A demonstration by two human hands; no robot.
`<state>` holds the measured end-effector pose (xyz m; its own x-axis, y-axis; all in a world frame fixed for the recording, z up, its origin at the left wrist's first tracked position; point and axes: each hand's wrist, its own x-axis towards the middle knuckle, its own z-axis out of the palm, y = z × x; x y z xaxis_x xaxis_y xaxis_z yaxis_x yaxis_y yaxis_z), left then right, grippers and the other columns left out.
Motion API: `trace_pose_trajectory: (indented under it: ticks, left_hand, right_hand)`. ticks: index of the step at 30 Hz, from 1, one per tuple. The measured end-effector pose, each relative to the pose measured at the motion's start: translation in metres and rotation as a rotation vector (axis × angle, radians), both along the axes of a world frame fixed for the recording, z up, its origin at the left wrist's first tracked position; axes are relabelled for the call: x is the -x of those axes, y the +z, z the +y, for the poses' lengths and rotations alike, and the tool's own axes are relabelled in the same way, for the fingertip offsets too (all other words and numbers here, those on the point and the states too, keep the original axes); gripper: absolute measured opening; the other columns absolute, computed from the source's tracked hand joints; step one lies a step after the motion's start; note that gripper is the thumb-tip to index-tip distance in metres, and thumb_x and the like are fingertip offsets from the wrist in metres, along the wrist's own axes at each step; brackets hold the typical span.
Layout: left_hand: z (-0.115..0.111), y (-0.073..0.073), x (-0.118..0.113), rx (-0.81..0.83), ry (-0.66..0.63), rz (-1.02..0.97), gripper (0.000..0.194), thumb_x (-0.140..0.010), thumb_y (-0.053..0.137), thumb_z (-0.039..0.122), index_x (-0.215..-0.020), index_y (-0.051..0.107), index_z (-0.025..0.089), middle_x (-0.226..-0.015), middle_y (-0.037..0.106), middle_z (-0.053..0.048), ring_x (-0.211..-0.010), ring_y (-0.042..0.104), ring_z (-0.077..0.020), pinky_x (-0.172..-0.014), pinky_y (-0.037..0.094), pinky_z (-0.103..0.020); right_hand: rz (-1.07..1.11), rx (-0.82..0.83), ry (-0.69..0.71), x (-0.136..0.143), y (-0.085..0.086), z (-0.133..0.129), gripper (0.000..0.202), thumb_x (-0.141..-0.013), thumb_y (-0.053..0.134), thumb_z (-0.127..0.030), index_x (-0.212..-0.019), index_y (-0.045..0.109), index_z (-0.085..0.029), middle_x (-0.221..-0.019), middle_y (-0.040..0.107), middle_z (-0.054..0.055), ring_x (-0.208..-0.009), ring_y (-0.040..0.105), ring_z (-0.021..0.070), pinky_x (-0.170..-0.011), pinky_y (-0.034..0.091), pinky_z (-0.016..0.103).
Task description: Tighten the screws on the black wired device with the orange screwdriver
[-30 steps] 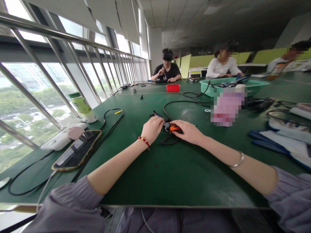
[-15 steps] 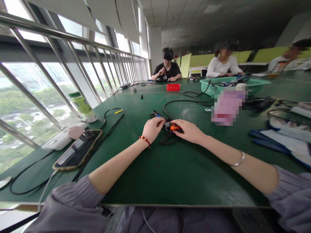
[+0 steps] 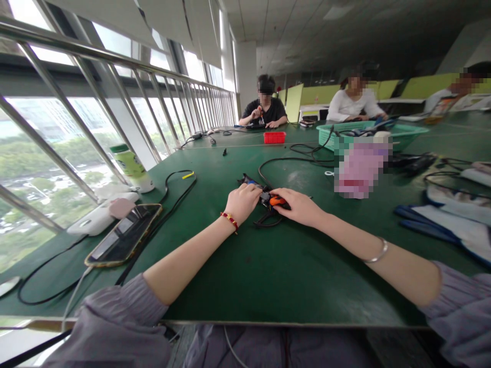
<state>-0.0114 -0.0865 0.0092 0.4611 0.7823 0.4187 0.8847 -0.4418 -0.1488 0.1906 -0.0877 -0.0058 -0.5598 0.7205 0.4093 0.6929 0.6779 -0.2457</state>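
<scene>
A small black device with an orange part and a bit of blue lies on the green table before me; its exact kind is unclear. My left hand, with a red bracelet at the wrist, has its fingers bent together over the device's left side, where they hide part of it. From the right, my right hand grips the orange part between thumb and fingers. Beneath the device, a loop of black cable rests on the tabletop. Another black cable runs behind it toward the back right.
To the left are a phone, a white power bank and a green-capped cup. Farther back are a red box and a green basket of cables. Gloves lie right. Several people sit beyond.
My left hand has turned slightly, its fingers now curled more over the device. My right hand stays on the orange part. The whole view has shifted very slightly.
</scene>
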Motion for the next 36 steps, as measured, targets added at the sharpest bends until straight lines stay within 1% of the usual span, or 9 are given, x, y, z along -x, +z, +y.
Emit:
trace_pose_trajectory:
  ticks: [3, 6, 8, 12, 19, 21, 24, 28, 36]
  left_hand:
    - [-0.001, 0.008, 0.004, 0.033, -0.010, 0.123, 0.029, -0.091, 0.046, 0.016, -0.114, 0.063, 0.021, -0.108, 0.066, -0.007, -0.100, 0.059, -0.0210, -0.076, 0.051, -0.029]
    - [-0.001, 0.012, 0.011, 0.052, 0.016, 0.144, 0.032, -0.089, 0.045, 0.010, -0.113, 0.063, 0.020, -0.109, 0.066, -0.008, -0.100, 0.061, -0.0209, -0.078, 0.051, -0.030]
    - [0.000, 0.013, 0.015, 0.107, -0.031, 0.154, 0.031, -0.087, 0.045, 0.008, -0.110, 0.063, 0.020, -0.110, 0.065, -0.007, -0.101, 0.061, -0.0194, -0.079, 0.051, -0.028]
    - [0.002, 0.012, 0.018, 0.181, -0.217, 0.222, 0.027, -0.087, 0.048, 0.008, -0.102, 0.066, 0.021, -0.111, 0.065, -0.006, -0.104, 0.061, -0.0174, -0.081, 0.051, -0.026]
    - [0.005, 0.014, 0.017, 0.177, -0.214, 0.344, 0.024, -0.089, 0.046, 0.010, -0.097, 0.067, 0.017, -0.107, 0.066, -0.009, -0.100, 0.063, -0.0194, -0.076, 0.050, -0.026]
    - [0.005, 0.013, 0.020, 0.164, -0.254, 0.283, 0.022, -0.089, 0.048, 0.014, -0.099, 0.067, 0.018, -0.108, 0.066, -0.007, -0.099, 0.063, -0.0184, -0.078, 0.049, -0.026]
    - [0.006, 0.006, 0.021, 0.079, -0.311, 0.035, 0.022, -0.091, 0.048, 0.021, -0.103, 0.067, 0.022, -0.108, 0.066, -0.004, -0.101, 0.061, -0.0156, -0.083, 0.048, -0.024]
    - [0.005, -0.006, 0.011, -0.023, -0.278, -0.305, 0.020, -0.092, 0.051, 0.027, -0.099, 0.069, 0.023, -0.100, 0.067, -0.003, -0.095, 0.061, -0.0139, -0.083, 0.048, -0.023]
    - [0.013, -0.017, 0.006, -0.079, -0.308, -0.364, 0.015, -0.088, 0.058, 0.024, -0.093, 0.072, 0.023, -0.090, 0.066, -0.001, -0.087, 0.060, -0.0147, -0.077, 0.049, -0.026]
  right_hand:
    - [-0.001, 0.010, -0.004, 0.000, 0.001, 0.000, 0.038, -0.085, 0.050, -0.028, -0.122, 0.051, -0.018, -0.120, 0.062, 0.010, -0.106, 0.060, 0.0233, -0.087, 0.049, 0.036]
    - [-0.001, 0.012, -0.001, 0.000, 0.001, 0.000, 0.038, -0.085, 0.050, -0.028, -0.121, 0.051, -0.020, -0.118, 0.063, 0.009, -0.104, 0.061, 0.0235, -0.087, 0.049, 0.037]
    - [-0.008, 0.010, -0.004, 0.000, 0.001, 0.000, 0.038, -0.085, 0.050, -0.028, -0.122, 0.050, -0.020, -0.118, 0.063, 0.010, -0.104, 0.061, 0.0242, -0.086, 0.049, 0.039]
    - [-0.022, 0.018, -0.015, -0.001, 0.000, 0.001, 0.039, -0.085, 0.050, -0.029, -0.123, 0.049, -0.020, -0.117, 0.063, 0.010, -0.103, 0.061, 0.0245, -0.086, 0.049, 0.039]
    - [-0.028, 0.017, -0.018, 0.000, 0.001, 0.000, 0.040, -0.085, 0.050, -0.030, -0.124, 0.049, -0.019, -0.118, 0.063, 0.010, -0.103, 0.060, 0.0249, -0.085, 0.049, 0.039]
    - [-0.028, 0.014, -0.020, 0.000, 0.001, 0.000, 0.039, -0.085, 0.050, -0.030, -0.123, 0.049, -0.019, -0.118, 0.063, 0.010, -0.103, 0.061, 0.0246, -0.084, 0.049, 0.038]
    - [-0.032, 0.018, -0.015, -0.001, 0.002, 0.000, 0.039, -0.086, 0.049, -0.030, -0.124, 0.049, -0.020, -0.117, 0.063, 0.010, -0.104, 0.060, 0.0241, -0.085, 0.049, 0.038]
    - [-0.032, 0.024, -0.004, -0.001, 0.002, 0.000, 0.039, -0.086, 0.049, -0.030, -0.124, 0.049, -0.019, -0.119, 0.063, 0.010, -0.105, 0.060, 0.0238, -0.088, 0.049, 0.037]
    - [-0.008, 0.011, 0.013, 0.000, -0.001, 0.002, 0.039, -0.086, 0.050, -0.030, -0.123, 0.050, -0.017, -0.117, 0.064, 0.012, -0.103, 0.060, 0.0252, -0.086, 0.049, 0.039]
